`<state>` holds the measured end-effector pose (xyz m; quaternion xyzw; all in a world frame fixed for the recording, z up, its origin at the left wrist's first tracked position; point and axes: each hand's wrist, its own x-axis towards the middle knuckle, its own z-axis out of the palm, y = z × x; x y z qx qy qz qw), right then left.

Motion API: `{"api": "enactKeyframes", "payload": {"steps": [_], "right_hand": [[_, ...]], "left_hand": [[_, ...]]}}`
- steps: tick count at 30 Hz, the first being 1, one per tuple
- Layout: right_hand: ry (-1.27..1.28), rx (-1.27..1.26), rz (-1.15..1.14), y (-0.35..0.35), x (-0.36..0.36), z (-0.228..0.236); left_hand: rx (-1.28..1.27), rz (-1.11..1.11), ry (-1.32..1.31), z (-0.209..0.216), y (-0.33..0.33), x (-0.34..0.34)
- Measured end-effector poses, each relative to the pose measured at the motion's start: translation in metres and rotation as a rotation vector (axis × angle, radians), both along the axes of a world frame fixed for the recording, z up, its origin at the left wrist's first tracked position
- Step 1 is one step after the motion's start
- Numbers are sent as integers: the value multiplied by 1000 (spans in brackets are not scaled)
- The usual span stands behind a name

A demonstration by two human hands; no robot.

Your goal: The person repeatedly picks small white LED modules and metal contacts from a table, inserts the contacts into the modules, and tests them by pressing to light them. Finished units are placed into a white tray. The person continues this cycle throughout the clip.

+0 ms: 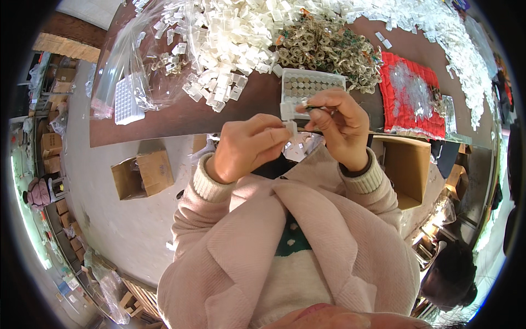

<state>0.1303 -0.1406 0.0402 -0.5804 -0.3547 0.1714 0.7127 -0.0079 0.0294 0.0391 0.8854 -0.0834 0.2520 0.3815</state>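
Observation:
My left hand (247,145) pinches a small clear plastic case (290,129) at the table's front edge. My right hand (337,125) holds a second small white case (287,109) and a thin dark piece between thumb and fingers, right beside the left hand. Just beyond the hands lies a white tray (285,94) with rows of round brownish coins in its cells. A heap of old coins (329,49) lies behind the tray. A big pile of small clear cases (230,38) covers the brown table (164,118) to the left.
A white empty cell tray (127,104) and clear bags (123,60) lie at the table's left. A red cloth (411,93) with clear bits sits at the right. Open cardboard boxes (143,174) (408,167) stand on the floor below. Another person's head (449,274) shows at the lower right.

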Motion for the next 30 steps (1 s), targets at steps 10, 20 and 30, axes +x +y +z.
{"api": "enactKeyframes", "payload": {"steps": [10,20,30], "right_hand": [[-564,135,-60,7,4,3],[-433,24,-32,6,-6,12],[-350,-172,-97,9,-29,14]], "left_hand": [[-1206,92,367,0,-24,-5],[-1771,-174,253,-30,-32,-2],[-1313,230,-108,-34,-49,-4]]}}
